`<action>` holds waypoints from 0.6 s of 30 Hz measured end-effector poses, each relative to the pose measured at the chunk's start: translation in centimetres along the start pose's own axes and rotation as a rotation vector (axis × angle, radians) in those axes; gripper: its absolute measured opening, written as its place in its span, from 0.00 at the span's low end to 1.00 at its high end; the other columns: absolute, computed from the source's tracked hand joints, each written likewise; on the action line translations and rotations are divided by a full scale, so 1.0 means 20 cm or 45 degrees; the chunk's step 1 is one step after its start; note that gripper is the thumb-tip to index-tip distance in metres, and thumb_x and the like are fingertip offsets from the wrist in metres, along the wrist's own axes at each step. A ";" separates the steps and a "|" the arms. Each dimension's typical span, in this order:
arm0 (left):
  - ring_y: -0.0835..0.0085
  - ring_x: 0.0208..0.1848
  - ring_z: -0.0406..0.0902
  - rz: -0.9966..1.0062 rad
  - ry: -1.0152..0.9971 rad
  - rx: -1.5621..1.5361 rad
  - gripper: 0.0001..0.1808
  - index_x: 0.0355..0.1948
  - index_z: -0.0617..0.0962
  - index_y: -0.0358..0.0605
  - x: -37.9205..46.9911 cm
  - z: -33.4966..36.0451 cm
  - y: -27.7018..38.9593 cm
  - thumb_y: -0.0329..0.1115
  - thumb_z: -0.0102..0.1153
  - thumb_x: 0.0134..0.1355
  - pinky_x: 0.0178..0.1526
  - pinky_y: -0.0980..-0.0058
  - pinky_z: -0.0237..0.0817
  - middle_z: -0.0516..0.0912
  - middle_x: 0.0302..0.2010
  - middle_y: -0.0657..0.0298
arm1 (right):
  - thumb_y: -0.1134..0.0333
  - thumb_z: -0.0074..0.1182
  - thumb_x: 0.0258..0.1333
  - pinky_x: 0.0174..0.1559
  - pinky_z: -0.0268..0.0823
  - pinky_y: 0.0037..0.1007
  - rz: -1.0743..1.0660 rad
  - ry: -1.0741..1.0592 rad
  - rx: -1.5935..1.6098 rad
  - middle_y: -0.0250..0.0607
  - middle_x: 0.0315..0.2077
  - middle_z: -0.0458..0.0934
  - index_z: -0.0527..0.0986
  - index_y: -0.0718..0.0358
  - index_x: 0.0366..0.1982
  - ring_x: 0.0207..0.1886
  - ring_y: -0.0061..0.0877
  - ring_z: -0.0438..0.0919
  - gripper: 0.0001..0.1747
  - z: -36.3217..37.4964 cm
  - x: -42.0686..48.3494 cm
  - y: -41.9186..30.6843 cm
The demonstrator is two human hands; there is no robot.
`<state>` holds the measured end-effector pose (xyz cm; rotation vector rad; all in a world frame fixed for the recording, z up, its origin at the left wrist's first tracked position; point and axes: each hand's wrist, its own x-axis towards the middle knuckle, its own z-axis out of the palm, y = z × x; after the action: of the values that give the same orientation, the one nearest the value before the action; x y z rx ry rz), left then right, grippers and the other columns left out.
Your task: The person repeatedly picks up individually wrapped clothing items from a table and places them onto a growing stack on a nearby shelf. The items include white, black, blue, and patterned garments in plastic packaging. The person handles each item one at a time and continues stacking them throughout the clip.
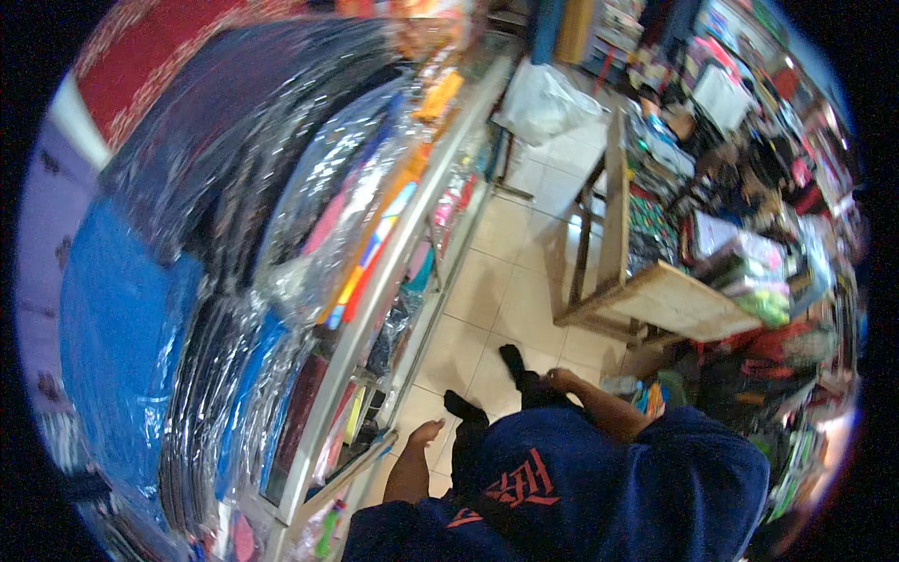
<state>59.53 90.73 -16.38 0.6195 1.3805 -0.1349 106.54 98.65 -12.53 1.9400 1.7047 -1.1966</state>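
Note:
My left hand [425, 431] hangs low beside the metal-framed glass display case [393, 281], its fingers loosely apart and nothing seen in it. My right hand [560, 380] hangs by my dark-clad right leg; its fingers are blurred and I see no object there. I wear a dark blue top [618, 485] with red lettering, and my two dark-covered feet stand on the tiled floor [467, 302]. Plastic-wrapped folded garments [232, 232] pile on top of the case on my left. More packed goods lie behind its glass.
A wooden table [674, 298] juts out at the right, heaped with packaged clothes [744, 260] and other goods. Ahead, a white plastic bag [548, 105] sits at the aisle's far end. A blue package [126, 344] lies at the far left. Tiled floor runs between case and table.

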 end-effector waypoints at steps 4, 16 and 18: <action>0.63 0.22 0.74 0.231 0.280 -0.236 0.26 0.43 0.77 0.42 0.00 -0.05 0.01 0.58 0.47 0.70 0.25 0.60 0.70 0.78 0.27 0.62 | 0.45 0.51 0.64 0.50 0.71 0.45 0.015 0.120 0.102 0.57 0.40 0.83 0.81 0.65 0.41 0.47 0.51 0.81 0.28 -0.01 -0.07 0.00; 0.67 0.39 0.80 0.767 0.081 0.349 0.20 0.49 0.81 0.39 0.10 0.70 0.72 0.45 0.54 0.69 0.41 0.69 0.72 0.83 0.38 0.59 | 0.45 0.51 0.67 0.41 0.77 0.37 0.280 0.224 1.575 0.49 0.37 0.84 0.77 0.66 0.48 0.38 0.33 0.83 0.28 0.10 -0.25 0.75; 0.62 0.44 0.81 0.680 0.048 0.619 0.22 0.47 0.81 0.35 0.13 0.86 0.83 0.46 0.52 0.68 0.52 0.65 0.71 0.85 0.42 0.56 | 0.46 0.50 0.68 0.40 0.78 0.39 0.318 0.431 1.997 0.49 0.41 0.83 0.74 0.66 0.50 0.38 0.35 0.83 0.28 0.16 -0.35 0.96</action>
<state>82.42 96.95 -12.24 1.3810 1.1768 -0.0263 123.35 86.82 -15.01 3.0559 0.2781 -2.5598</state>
